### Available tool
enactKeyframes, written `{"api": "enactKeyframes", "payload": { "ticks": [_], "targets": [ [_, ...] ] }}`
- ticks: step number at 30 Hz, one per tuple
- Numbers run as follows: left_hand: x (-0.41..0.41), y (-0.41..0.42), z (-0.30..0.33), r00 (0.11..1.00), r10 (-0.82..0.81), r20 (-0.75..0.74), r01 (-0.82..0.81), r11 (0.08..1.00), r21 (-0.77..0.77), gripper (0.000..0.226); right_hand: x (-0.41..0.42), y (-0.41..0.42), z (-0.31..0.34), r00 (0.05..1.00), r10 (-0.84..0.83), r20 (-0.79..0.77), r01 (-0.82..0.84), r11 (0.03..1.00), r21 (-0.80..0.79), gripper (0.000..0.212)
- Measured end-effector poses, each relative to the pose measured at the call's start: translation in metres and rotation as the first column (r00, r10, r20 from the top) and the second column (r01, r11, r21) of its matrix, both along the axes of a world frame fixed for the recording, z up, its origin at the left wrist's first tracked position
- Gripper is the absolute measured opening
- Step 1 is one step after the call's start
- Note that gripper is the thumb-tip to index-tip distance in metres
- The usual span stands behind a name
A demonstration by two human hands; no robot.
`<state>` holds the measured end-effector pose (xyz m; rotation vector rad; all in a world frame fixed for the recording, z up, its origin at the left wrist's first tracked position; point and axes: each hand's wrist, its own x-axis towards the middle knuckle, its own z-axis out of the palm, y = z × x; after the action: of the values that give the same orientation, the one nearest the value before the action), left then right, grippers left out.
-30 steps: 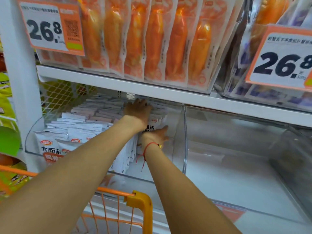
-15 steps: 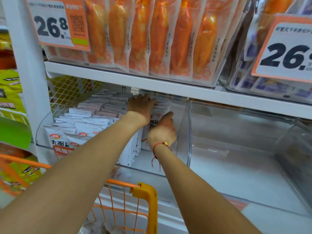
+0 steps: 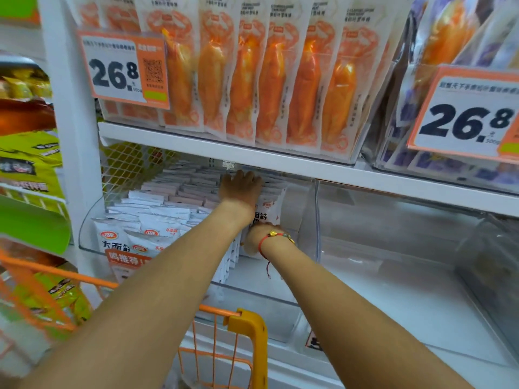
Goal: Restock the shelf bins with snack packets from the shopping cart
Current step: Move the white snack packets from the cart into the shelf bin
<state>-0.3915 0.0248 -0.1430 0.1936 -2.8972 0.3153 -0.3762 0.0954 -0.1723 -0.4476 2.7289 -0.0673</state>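
Note:
A clear shelf bin (image 3: 254, 297) on the lower shelf holds rows of upright white snack packets (image 3: 168, 209) with red logos. My left hand (image 3: 241, 188) lies flat on top of the rear packets at the right end of the rows, fingers spread. My right hand (image 3: 252, 242), with a red cord bracelet at the wrist, is bent down against the right face of the packet stack, just under my left wrist. Its fingers are hidden. The orange shopping cart (image 3: 248, 327) stands below my arms, and its contents are out of sight.
To the right stands an empty clear bin (image 3: 393, 248), split off by a transparent divider (image 3: 317, 220). The shelf above carries hanging orange packets (image 3: 244, 80) and two 26.8 price tags (image 3: 123, 71). Yellow-green bags (image 3: 31, 164) fill the racks at the left.
My right hand has sunk lower beside the packet stack and its fingers have gone out of sight. My left hand has stayed on top of the packets.

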Motion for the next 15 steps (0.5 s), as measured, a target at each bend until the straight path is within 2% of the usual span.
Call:
{"api": "enactKeyframes", "payload": {
  "ticks": [2,4,7,11,13,15],
  "targets": [
    [0.016,-0.001,0.003,1.0,0.012,-0.005,-0.012,1.0,0.008,0.074,0.006,0.001,0.006,0.997,0.026,0.078,-0.03,0.998,0.055,0.057],
    [0.036,-0.006,0.009,0.999,0.017,-0.029,-0.016,0.999,0.046,0.066,0.02,0.005,0.017,0.994,0.063,0.093,-0.068,0.997,0.043,0.05],
    [0.07,-0.014,0.018,0.998,0.027,-0.053,-0.012,0.963,0.268,0.06,0.048,0.019,0.041,0.99,0.133,0.051,-0.129,0.989,-0.071,0.044],
    [0.127,-0.017,0.03,0.998,-0.027,-0.062,0.054,0.875,0.481,0.061,0.072,0.041,0.058,0.982,0.187,-0.039,-0.191,0.958,-0.215,0.042],
    [0.157,-0.021,0.031,0.996,-0.039,-0.078,0.077,0.804,0.589,0.057,0.082,0.055,0.062,0.97,0.212,-0.119,-0.24,0.912,-0.332,0.039],
    [0.189,-0.026,0.031,0.997,-0.054,-0.063,0.083,0.72,0.689,0.047,0.096,0.07,0.062,0.961,0.219,-0.171,-0.276,0.823,-0.497,0.034]
  ]
}}
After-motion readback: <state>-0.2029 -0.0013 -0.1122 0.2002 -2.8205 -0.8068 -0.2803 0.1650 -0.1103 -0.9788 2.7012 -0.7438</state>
